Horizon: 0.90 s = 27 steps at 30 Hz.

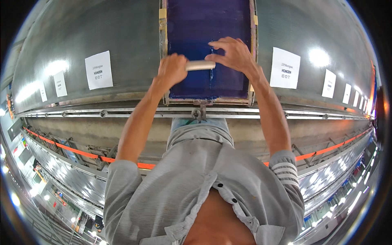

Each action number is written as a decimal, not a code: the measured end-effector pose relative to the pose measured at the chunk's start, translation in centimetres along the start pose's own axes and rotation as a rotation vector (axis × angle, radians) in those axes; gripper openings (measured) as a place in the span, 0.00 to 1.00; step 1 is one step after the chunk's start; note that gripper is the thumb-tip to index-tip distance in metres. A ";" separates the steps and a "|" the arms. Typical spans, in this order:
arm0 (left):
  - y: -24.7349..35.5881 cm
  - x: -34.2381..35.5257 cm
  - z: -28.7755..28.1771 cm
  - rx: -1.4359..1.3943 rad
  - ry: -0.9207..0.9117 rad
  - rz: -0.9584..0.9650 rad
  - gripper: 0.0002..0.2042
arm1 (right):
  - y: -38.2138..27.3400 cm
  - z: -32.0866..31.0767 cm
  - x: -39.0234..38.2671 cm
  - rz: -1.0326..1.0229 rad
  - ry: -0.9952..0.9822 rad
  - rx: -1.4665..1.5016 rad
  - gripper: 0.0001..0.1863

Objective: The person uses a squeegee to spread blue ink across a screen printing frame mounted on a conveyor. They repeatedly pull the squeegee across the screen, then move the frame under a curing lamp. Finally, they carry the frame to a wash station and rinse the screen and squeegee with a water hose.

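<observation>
My left hand (173, 67) is closed around the left end of a pale squeegee (200, 65), held crosswise over a printing screen (192, 83). Dark blue-violet mesh fills the screen's frame, with a streak of lighter blue ink running down near its middle. Beside the squeegee's right end is my right hand (233, 55), thumb and fingers spread apart. Its thumb is close to the bar's tip; whether they touch I cannot tell. The squeegee's lower edge is hard to make out.
A long dark table (132, 38) extends to both sides, bearing a row of white printed sheets, including one left (99, 70) and one right (285, 67) of the screen. A metal rail (241, 112) follows its near edge. Behind me runs an orange strip (81, 152) beside another long table.
</observation>
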<state>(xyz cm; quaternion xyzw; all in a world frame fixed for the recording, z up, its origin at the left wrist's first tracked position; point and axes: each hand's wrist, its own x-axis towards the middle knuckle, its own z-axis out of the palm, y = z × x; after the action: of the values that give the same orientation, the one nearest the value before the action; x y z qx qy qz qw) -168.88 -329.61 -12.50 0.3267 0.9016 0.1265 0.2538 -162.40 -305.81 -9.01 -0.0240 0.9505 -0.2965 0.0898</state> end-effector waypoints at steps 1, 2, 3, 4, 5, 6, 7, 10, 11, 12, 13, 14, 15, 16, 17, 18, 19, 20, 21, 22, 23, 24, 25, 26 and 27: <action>-0.7 2.2 -0.8 0.096 -0.020 0.051 0.11 | -0.4 0.5 1.5 -0.028 -0.060 -0.103 0.22; -1.5 4.1 -1.0 0.092 0.077 0.044 0.11 | -0.4 1.3 3.5 -0.061 -0.129 -0.203 0.20; -1.9 5.5 -1.9 0.077 0.069 0.062 0.11 | 0.2 1.9 5.0 -0.087 -0.197 -0.305 0.18; -1.8 6.9 -2.9 0.096 0.028 0.036 0.12 | 1.4 3.7 5.5 -0.151 0.002 -0.324 0.10; -1.8 7.7 -2.9 0.116 -0.018 0.007 0.14 | 1.5 4.4 5.6 -0.136 0.034 -0.303 0.09; -2.0 7.3 -2.4 0.096 0.020 0.021 0.13 | 1.5 5.1 5.6 -0.122 0.066 -0.283 0.08; -1.9 6.7 -1.8 0.076 0.054 0.042 0.13 | 1.6 5.7 5.5 -0.099 0.098 -0.262 0.07; -1.4 2.0 2.0 0.001 0.212 0.130 0.11 | -0.4 7.9 0.4 -0.103 0.158 -0.183 0.07; -0.9 -0.2 3.4 -0.036 0.270 0.153 0.09 | -1.2 9.0 -1.8 -0.112 0.187 -0.126 0.07; -0.6 -2.9 4.8 -0.027 0.214 0.132 0.08 | -2.0 10.5 -4.0 -0.129 0.218 -0.072 0.07; -0.8 -5.8 6.8 -0.060 0.237 0.143 0.15 | -3.3 11.3 -6.1 -0.122 0.207 -0.059 0.11; 0.5 -8.1 6.3 -0.129 0.199 0.105 0.17 | -4.9 11.6 -8.1 -0.059 0.134 -0.071 0.18; 1.2 -10.4 7.1 -0.128 0.239 0.106 0.18 | -6.0 12.6 -10.2 -0.050 0.105 -0.107 0.25; 1.4 -12.1 8.2 -0.126 0.282 0.106 0.18 | -6.9 13.4 -11.8 -0.045 0.097 -0.120 0.28; 1.5 -13.1 8.5 -0.121 0.271 0.140 0.18 | -7.8 13.2 -12.7 -0.017 0.056 -0.077 0.27; 1.2 -13.9 8.5 -0.116 0.259 0.173 0.18 | -8.6 13.0 -13.3 0.012 0.013 -0.033 0.26; 1.0 -14.3 8.4 -0.115 0.247 0.204 0.17 | -8.9 12.8 -13.7 0.040 -0.034 0.009 0.25; 0.6 -13.8 7.5 -0.177 0.132 0.158 0.16 | -8.9 10.8 -12.3 0.002 -0.026 0.014 0.19; 1.5 -11.8 4.2 -0.114 -0.127 0.059 0.14 | -8.2 9.6 -10.9 0.018 -0.061 -0.014 0.17; 2.1 -9.2 0.4 -0.045 -0.388 -0.036 0.13 | -7.1 8.6 -9.1 0.039 -0.094 -0.041 0.15; 1.7 -6.6 -1.3 0.006 -0.368 -0.038 0.11 | -5.9 7.8 -7.0 0.055 -0.125 -0.062 0.13; 1.1 -3.8 -2.5 0.050 -0.345 -0.042 0.10 | -4.3 7.3 -4.4 0.008 -0.010 -0.104 0.11; 0.5 -0.8 -3.4 0.060 -0.291 -0.043 0.09 | -2.6 6.9 -1.6 -0.040 0.104 -0.145 0.09; -0.5 2.1 -3.5 0.074 -0.203 -0.033 0.09 | -0.9 6.3 1.5 -0.036 0.096 -0.185 0.07; -1.3 4.6 -3.8 0.077 -0.138 0.023 0.10 | 0.6 6.1 3.8 -0.027 0.092 -0.224 0.07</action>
<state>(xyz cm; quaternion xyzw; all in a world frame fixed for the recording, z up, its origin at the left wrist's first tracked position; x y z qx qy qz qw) -174.65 -327.82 -11.54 0.3546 0.8822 0.0721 0.3011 -164.98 -309.13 -14.90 -0.0332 0.9803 -0.1906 0.0389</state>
